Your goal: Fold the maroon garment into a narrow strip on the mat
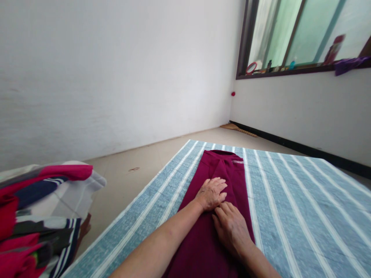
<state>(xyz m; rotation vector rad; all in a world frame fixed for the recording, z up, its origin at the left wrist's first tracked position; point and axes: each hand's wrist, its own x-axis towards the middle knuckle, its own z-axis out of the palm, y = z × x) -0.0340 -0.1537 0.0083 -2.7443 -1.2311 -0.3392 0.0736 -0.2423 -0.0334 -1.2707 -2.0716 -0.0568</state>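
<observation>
A maroon garment (193,231) lies lengthwise on the striped sheet, folded into a long narrow shape. Its open edge is at the far end, beside a small pale mark. My left hand (211,193) rests flat on the middle of the cloth, palm down with fingers stretched toward the right. Just nearer and to the right, my right hand (232,226) is on the same cloth. Its fingers are bent together against the fabric, close to the left fingertips. The part of the cloth under both hands is hidden.
A blue sheet with white stripes (290,200) covers the bed-like surface. At left, a pile of clothes (55,197) stands beside it. A window sill (307,69) holds a mirror and bottles. A straw broom (239,129) lies on the floor by the corner.
</observation>
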